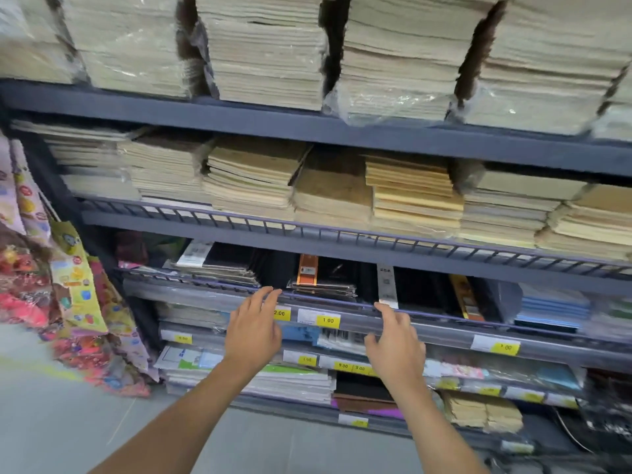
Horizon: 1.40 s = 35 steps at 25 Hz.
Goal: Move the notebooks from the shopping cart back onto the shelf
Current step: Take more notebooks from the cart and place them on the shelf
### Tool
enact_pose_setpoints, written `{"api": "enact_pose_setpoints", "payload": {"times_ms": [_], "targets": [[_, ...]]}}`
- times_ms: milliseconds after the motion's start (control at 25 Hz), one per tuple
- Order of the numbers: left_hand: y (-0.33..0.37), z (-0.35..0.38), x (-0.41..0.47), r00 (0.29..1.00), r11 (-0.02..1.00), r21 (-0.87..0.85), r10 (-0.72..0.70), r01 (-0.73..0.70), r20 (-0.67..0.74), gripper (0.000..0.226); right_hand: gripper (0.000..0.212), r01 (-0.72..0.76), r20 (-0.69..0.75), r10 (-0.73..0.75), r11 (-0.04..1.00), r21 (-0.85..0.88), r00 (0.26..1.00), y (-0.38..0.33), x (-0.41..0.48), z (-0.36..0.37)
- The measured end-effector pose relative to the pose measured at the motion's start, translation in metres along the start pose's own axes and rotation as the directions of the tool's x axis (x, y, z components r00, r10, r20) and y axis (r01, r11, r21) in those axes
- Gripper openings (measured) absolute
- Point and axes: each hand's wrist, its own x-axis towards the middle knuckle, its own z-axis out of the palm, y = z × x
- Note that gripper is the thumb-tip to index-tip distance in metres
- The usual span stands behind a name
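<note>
The left hand [254, 331] and right hand [395, 350] reach forward side by side, fingers relaxed and slightly spread, both empty. Their fingertips come up to the thin wire rail [325, 298] along the front lip of the shelf [212, 297]; whether they touch it is unclear. Between the two hands, just past the rail, lies a low wrapped stack of black notebooks [323, 287], with a dark free gap on its left and another flat stack [219, 268] beyond the left hand. Open space remains above these low stacks, under the edge of the next board [342, 249]. Yellow price tags [327, 320] sit on the strip between the wrists. Higher up, beige stacks [410, 193] fill the tiers. Far left of the left hand hang patterned bags [75, 285] over bare floor [51, 422].
</note>
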Motion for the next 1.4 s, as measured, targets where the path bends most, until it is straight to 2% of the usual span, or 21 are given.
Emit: {"api": "enact_pose_setpoints", "payload": {"times_ms": [80, 200, 280, 440, 600, 760, 880, 1000, 1200, 1400], "targets": [[0.008, -0.025, 0.001, 0.987, 1.000, -0.013, -0.020, 0.022, 0.162, 0.068, 0.057, -0.002, 0.199, 0.013, 0.998, -0.056, 0.980, -0.005, 0.011, -0.024], [0.028, -0.073, -0.002, 0.941, 0.997, -0.033, -0.049, 0.064, 0.334, 0.070, 0.070, 0.011, 0.477, 0.024, 0.998, -0.069, 0.879, -0.017, 0.027, -0.067], [0.038, -0.103, -0.010, 0.913, 0.998, -0.001, -0.054, 0.059, 0.404, 0.073, 0.079, 0.027, 0.546, 0.018, 0.997, -0.075, 0.838, -0.027, 0.028, -0.096], [0.050, -0.169, -0.022, 0.893, 0.994, 0.106, -0.054, 0.007, 0.446, 0.071, 0.079, 0.129, 0.580, -0.029, 0.983, -0.132, 0.814, -0.055, 0.014, -0.158], [0.053, -0.243, -0.038, 0.918, 0.980, 0.155, 0.056, -0.126, 0.392, 0.071, 0.077, 0.211, 0.518, -0.115, 0.969, -0.130, 0.847, -0.086, -0.023, -0.228], [0.063, -0.303, -0.057, 0.931, 0.912, 0.254, 0.256, -0.322, 0.261, 0.073, 0.079, 0.296, 0.390, -0.205, 0.936, -0.190, 0.898, -0.108, -0.069, -0.288], [0.077, -0.330, -0.070, 0.882, 0.832, 0.292, 0.447, -0.472, 0.150, 0.079, 0.085, 0.315, 0.273, -0.239, 0.907, -0.281, 0.932, -0.112, -0.102, -0.328], [0.101, -0.348, -0.078, 0.828, 0.776, 0.306, 0.553, -0.552, 0.094, 0.081, 0.087, 0.289, 0.162, -0.247, 0.898, -0.332, 0.955, -0.102, -0.130, -0.361], [0.168, -0.364, -0.098, 0.769, 0.730, 0.298, 0.639, -0.615, 0.019, 0.084, 0.084, 0.229, 0.000, -0.251, 0.885, -0.405, 0.968, -0.064, -0.168, -0.414], [0.271, -0.365, -0.137, 0.698, 0.695, 0.229, 0.711, -0.682, -0.080, 0.078, 0.086, 0.129, -0.144, -0.204, 0.902, -0.413, 0.968, 0.020, -0.210, -0.474]]}}
